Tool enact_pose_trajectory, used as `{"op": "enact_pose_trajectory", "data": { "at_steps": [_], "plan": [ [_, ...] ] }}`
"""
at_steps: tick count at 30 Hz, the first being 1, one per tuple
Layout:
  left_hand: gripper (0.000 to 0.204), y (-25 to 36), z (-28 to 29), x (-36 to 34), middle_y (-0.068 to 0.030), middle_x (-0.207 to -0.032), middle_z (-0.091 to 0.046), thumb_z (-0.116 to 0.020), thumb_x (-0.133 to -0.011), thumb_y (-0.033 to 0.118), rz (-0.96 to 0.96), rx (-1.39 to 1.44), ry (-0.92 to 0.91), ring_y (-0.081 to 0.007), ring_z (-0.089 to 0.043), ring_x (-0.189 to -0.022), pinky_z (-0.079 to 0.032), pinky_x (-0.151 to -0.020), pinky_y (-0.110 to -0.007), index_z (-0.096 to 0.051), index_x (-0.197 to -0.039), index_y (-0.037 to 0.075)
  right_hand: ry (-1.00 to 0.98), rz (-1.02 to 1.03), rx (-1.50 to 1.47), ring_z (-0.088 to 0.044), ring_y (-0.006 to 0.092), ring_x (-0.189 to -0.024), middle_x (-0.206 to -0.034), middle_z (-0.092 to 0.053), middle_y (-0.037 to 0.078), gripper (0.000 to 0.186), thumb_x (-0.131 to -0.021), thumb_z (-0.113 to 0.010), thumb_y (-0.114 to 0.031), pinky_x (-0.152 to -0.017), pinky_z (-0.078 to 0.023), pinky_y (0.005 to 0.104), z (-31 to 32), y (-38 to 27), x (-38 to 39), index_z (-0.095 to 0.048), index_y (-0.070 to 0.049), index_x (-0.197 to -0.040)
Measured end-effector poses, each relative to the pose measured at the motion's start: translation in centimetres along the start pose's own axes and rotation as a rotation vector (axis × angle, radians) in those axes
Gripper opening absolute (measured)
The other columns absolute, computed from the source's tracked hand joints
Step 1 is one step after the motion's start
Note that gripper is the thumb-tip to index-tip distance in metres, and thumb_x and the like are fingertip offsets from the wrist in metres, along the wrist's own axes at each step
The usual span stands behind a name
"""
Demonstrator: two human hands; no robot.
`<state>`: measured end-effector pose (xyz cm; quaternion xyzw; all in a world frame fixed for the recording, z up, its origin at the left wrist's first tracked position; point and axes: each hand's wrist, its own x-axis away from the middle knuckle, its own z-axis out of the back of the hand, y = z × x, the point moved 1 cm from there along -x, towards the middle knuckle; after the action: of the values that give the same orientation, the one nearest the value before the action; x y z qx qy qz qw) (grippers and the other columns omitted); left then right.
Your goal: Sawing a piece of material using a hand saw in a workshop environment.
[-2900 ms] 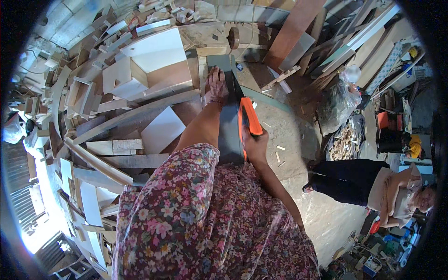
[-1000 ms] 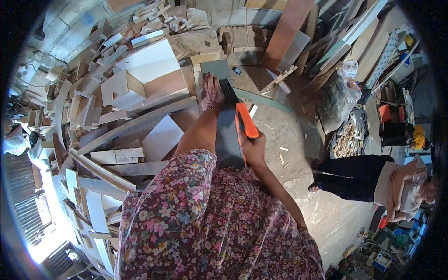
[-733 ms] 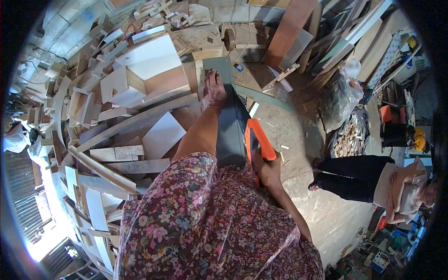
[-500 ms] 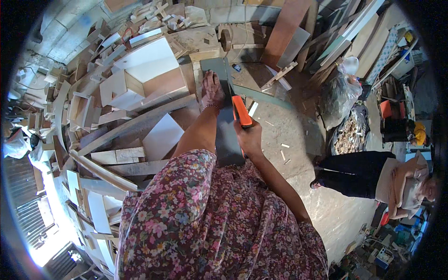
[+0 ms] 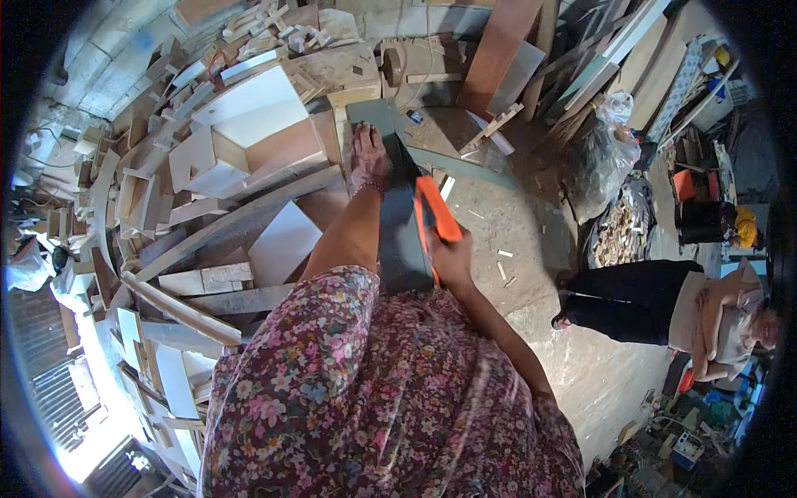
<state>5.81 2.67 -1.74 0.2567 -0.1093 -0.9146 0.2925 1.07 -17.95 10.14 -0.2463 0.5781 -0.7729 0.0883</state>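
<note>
A long dark grey board runs away from my waist toward the workbench. Flat on its far part lies my left hand, fingers stretched out, a bead bracelet at the wrist. Along the board's right edge, my right hand is closed around the orange handle of what looks like a hand saw. The blade cannot be made out clearly; a thin orange line follows the board's edge beside the hand, which is slightly blurred.
White and bare wood panels and offcuts crowd the left. Leaning boards stand at the back right. A plastic bag and a sack of wood scraps sit right, near a standing person with folded arms.
My right hand has moved slightly toward me with the orange-handled saw, whose handle is now tilted differently. My left hand stays on the board. The whole view has shifted a little.
</note>
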Motion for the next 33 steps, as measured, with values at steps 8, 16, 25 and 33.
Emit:
{"op": "enact_pose_trajectory", "data": {
  "at_steps": [8,16,25,33],
  "plan": [
    [0.037,-2.5,-0.6,0.7,-0.0181,-0.12,-0.042,-0.04,-0.074,0.006,0.006,0.037,0.119,-0.0333,-0.038,-0.115,-0.032,-0.096,-0.041,-0.045,-0.11,-0.001,-0.058,0.005,-0.086,-0.047,0.0084,-0.06,-0.065,-0.054,0.003,0.019,-0.075,-0.059,-0.01,-0.057,-0.042,0.026,-1.9,0.6,-1.1,-0.056,0.003,-0.088],
    [0.041,-0.8,0.1,0.0,-0.0167,-0.124,-0.037,-0.041,-0.073,0.007,0.029,0.009,0.004,-0.031,-0.035,-0.118,-0.03,-0.098,-0.039,-0.043,-0.114,0.0,-0.051,-0.021,-0.118,-0.044,0.0052,-0.054,-0.06,-0.05,-0.001,0.014,-0.076,-0.059,-0.01,-0.048,-0.037,0.0236,-1.8,-0.2,-1.5,-0.056,0.002,-0.081],
    [0.042,-1.6,-1.3,0.8,-0.016,-0.126,-0.034,-0.04,-0.074,0.007,0.003,0.043,0.051,-0.031,-0.03,-0.121,-0.027,-0.099,-0.039,-0.041,-0.114,-0.002,-0.066,0.096,0.092,-0.046,0.0091,-0.053,-0.058,-0.052,0.005,0.019,-0.075,-0.061,-0.015,-0.049,-0.04,0.0286,-2.4,-3.2,-1.7,-0.054,0.003,-0.076],
    [0.04,-1.6,0.4,0.4,-0.0188,-0.123,-0.039,-0.041,-0.075,0.006,0.019,0.05,0.023,-0.0325,-0.035,-0.117,-0.03,-0.097,-0.041,-0.044,-0.114,-0.003,-0.119,-0.147,-0.054,-0.048,0.0084,-0.064,-0.067,-0.055,0.004,0.02,-0.076,-0.059,-0.011,-0.058,-0.041,0.0271,2.8,-4.0,4.4,-0.055,0.004,-0.089]
  ]
}}
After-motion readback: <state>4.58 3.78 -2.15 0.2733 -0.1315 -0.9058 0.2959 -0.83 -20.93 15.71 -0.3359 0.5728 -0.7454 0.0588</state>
